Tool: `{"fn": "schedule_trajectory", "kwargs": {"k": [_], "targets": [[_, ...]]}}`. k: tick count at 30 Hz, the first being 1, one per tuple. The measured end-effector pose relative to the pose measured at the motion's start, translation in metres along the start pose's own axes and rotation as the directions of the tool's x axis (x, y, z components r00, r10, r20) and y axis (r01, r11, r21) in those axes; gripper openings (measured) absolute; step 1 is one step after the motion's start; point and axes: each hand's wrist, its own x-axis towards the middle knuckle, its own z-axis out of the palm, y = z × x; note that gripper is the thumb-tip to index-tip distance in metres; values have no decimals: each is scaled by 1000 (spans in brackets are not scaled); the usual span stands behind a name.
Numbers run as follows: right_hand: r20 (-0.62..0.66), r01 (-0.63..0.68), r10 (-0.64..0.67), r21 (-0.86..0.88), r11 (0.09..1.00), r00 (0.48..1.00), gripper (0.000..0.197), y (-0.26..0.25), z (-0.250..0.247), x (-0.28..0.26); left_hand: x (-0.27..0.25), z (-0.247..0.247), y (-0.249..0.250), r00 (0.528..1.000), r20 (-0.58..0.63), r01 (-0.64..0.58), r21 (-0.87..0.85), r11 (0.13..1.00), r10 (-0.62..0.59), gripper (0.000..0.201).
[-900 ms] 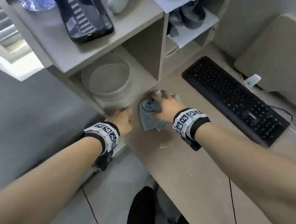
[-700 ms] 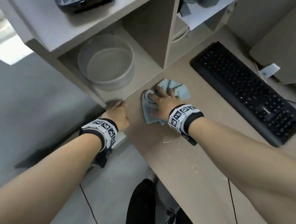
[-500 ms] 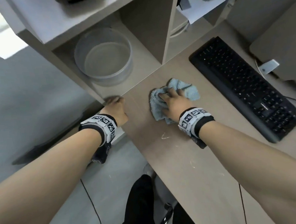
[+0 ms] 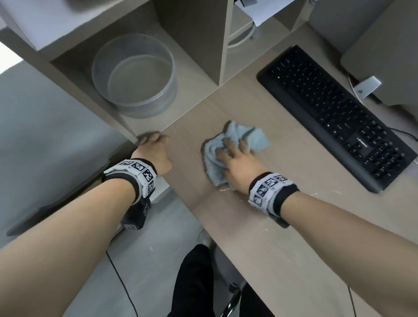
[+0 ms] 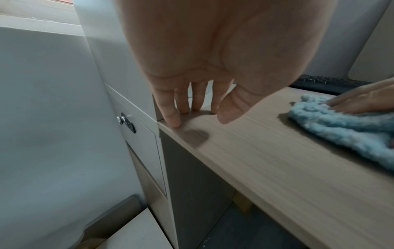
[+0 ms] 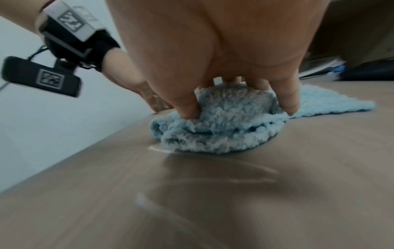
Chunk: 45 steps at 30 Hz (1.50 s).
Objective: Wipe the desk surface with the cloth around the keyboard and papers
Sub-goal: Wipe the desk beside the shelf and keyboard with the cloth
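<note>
A fluffy light-blue cloth (image 4: 249,136) (image 5: 341,129) (image 6: 224,133) lies bunched on the wooden desk (image 4: 255,233), left of the black keyboard (image 4: 334,113) (image 5: 328,83). My right hand (image 4: 234,157) (image 6: 238,107) presses down on it, with thumb and outer finger dug into the bunched folds. At the desk's left front corner rests my left hand (image 4: 154,146) (image 5: 198,114), fingers straight, holding nothing. Papers (image 4: 275,8) lie on a shelf above the desk's back.
A round translucent container (image 4: 135,75) fills the shelf cubby behind the left hand. A monitor base (image 4: 366,87) stands past the keyboard. White smears (image 4: 326,193) (image 6: 213,170) mark the desk near me. A locked drawer (image 5: 127,123) sits left of the desk edge.
My right hand has slid the cloth away from the shelf edge, rightward and toward me, and the cloth has spread out a little. My left hand has stayed on the desk corner.
</note>
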Motion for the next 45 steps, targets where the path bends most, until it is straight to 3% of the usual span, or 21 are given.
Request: {"fn": "schedule_trajectory", "kwargs": {"k": [4, 6, 8, 10, 13, 16, 18, 21, 24, 26, 29, 32, 35, 38, 40, 42, 45], "targets": [[-98, -262, 272, 99, 960, 957, 72, 62, -14, 2, 0, 3, -2, 1000, -26, -18, 5, 1000, 18, 72], [-92, -357, 377, 181, 916, 922, 67, 64, -27, 15, 0, 6, -4, 998, -44, -34, 21, 999, 35, 72], [-25, -399, 409, 176, 900, 912, 75, 42, -36, 35, 1, 9, -6, 997, -57, -53, 36, 998, 55, 73], [9, -319, 320, 129, 939, 947, 85, 8, -37, 51, 2, 10, -9, 996, -57, -60, 36, 998, 62, 74], [11, -63, 63, 12, 998, 998, 86, -33, -25, 50, 2, 10, -12, 996, -45, -70, 33, 997, 72, 77], [10, 84, -84, -3, 996, 996, 77, -22, -20, 39, 2, 8, -15, 996, -24, -83, 13, 996, 83, 79], [-1, 29, -29, 17, 999, 1000, 79, 1, -27, 38, 0, 6, -16, 996, -24, -91, -11, 996, 91, 77], [-53, -180, 185, 86, 980, 981, 83, 21, -49, 50, 0, 5, -19, 994, -38, -107, -78, 991, 105, 74], [-54, -283, 294, 148, 948, 954, 77, 3, -70, 73, -3, 6, -25, 993, -102, -80, -193, 978, 61, 68], [-48, -223, 230, 125, 967, 972, 73, -26, -70, 82, -8, 9, -30, 989, -145, -56, -233, 971, 23, 62], [12, 53, -53, -22, 998, 999, 77, -82, -46, 74, -20, 11, -33, 985, -161, -96, -170, 981, 68, 53], [131, 277, -269, -47, 960, 954, 87, -107, -21, 48, -26, 13, -43, 988, -143, -75, -134, 988, 56, 53], [100, 223, -220, -16, 975, 970, 76, -68, -19, 42, -26, 17, -55, 990, -138, -52, -128, 990, 34, 60], [8, 2, -3, 55, 998, 1000, 69, -31, -31, 53, -27, 21, -57, 989, -135, -79, -134, 988, 60, 58], [-20, -104, 107, 105, 989, 994, 69, -45, -38, 60, -30, 24, -56, 989, -131, -90, -127, 988, 73, 57], [41, -97, 92, 134, 986, 995, 84, -76, -40, 57, -32, 28, -53, 992, -102, -79, -122, 989, 67, 60], [116, 81, -91, 92, 993, 989, 88, -104, -22, 35, -38, 31, -47, 993, -102, -64, -113, 992, 53, 63]]}}
